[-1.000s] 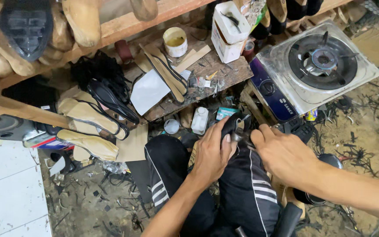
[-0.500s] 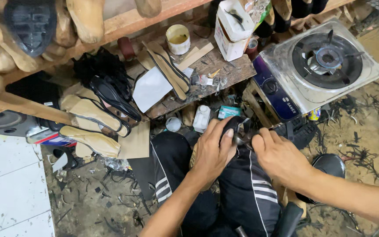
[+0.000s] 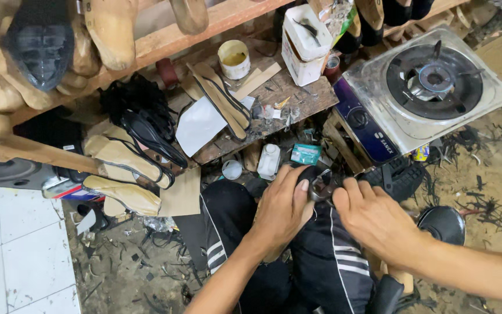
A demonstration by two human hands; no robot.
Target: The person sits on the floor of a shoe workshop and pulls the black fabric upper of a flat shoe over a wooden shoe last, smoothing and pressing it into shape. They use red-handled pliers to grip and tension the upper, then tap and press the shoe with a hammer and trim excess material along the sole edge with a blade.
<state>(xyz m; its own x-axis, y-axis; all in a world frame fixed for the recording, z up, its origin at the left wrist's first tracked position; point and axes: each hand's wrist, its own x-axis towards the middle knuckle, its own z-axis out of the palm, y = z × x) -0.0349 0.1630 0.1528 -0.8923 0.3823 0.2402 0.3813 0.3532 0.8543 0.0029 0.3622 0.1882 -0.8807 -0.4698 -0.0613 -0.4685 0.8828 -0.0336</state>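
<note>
My left hand (image 3: 283, 209) and my right hand (image 3: 373, 218) both clasp a dark shoe (image 3: 321, 185) that rests on my lap, over black trousers with white stripes (image 3: 332, 261). The left hand's fingers wrap the shoe's near side and its thumb lies on top. My right hand covers the other side. Most of the shoe is hidden under the two hands, so only a shiny dark patch shows between them.
A low wooden board (image 3: 262, 113) ahead carries shoe soles (image 3: 222, 99), a white sheet (image 3: 198, 125), a glue tin (image 3: 234, 58) and a white canister (image 3: 308, 43). A single-burner gas stove (image 3: 425, 87) stands to the right. Wooden shoe lasts (image 3: 123, 174) lie left. Scraps litter the floor.
Both hands stay on the shoe in my lap and have shifted only slightly; the view has drifted a little.
</note>
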